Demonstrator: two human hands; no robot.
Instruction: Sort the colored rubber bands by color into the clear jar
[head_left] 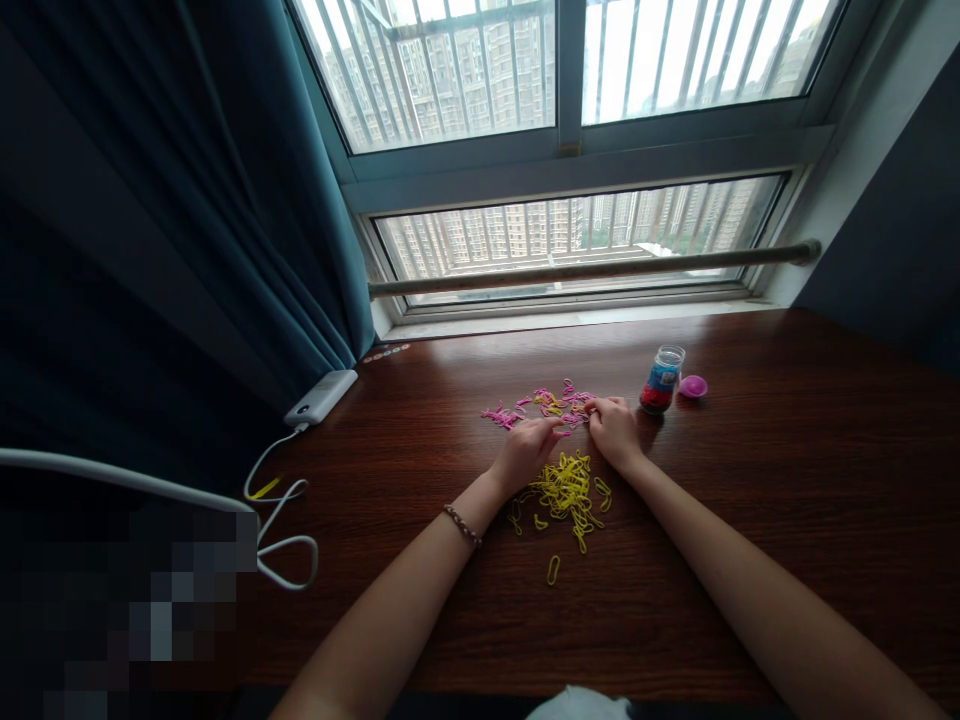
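My left hand [529, 448] is over the pink paper clips [504, 415], its fingers drawn together in a pinch; whatever lies between them is too small to make out. Across from it, my right hand [614, 428] has its fingertips closed at the right edge of the same pile, and what they hold is hidden. A few yellow clips [550, 404] are mixed in among the pink ones. Nearer to me, below both hands, lies a heap of yellow paper clips [566, 490]. One yellow clip [553, 570] is apart from the heap, closer to the table's front edge.
Right of my right hand stands an open clear jar [662, 380] with a blue label and dark red lower part. Beside it sits a pink lid [693, 386]. A white power strip [321, 397] with a looped cable [289, 545] occupies the left side of the wooden table [787, 480].
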